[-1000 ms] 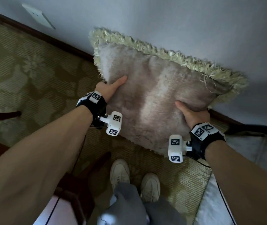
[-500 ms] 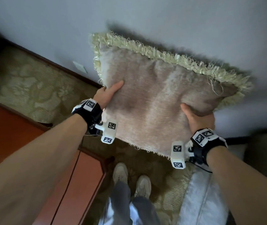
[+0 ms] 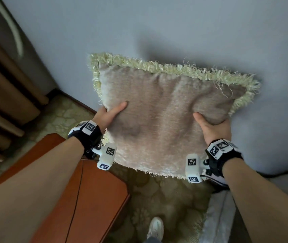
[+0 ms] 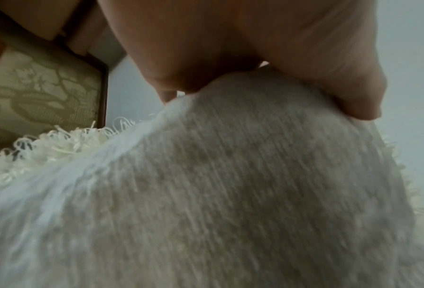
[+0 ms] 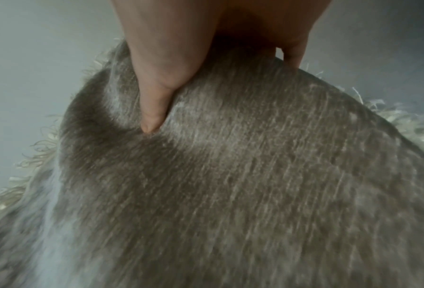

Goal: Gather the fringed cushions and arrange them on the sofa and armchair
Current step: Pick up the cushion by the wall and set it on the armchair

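A square beige plush cushion with a pale green fringe is held up in the air in front of a grey-blue wall. My left hand grips its left edge, thumb on the front face and fingers hidden behind. My right hand grips the right edge the same way. In the left wrist view the cushion fills the frame under my left hand. In the right wrist view my right hand presses its thumb into the cushion. No sofa or armchair is plainly in view.
A reddish-brown wooden table stands low at the left under my left forearm. A patterned olive carpet covers the floor, with my shoe on it. Brown curtain folds hang at the far left. A pale grey upholstered edge lies lower right.
The cushion has been lifted higher and turned more level against the wall. My view has swung, so the wooden table and the curtain now show at the left. Both hands keep their hold.
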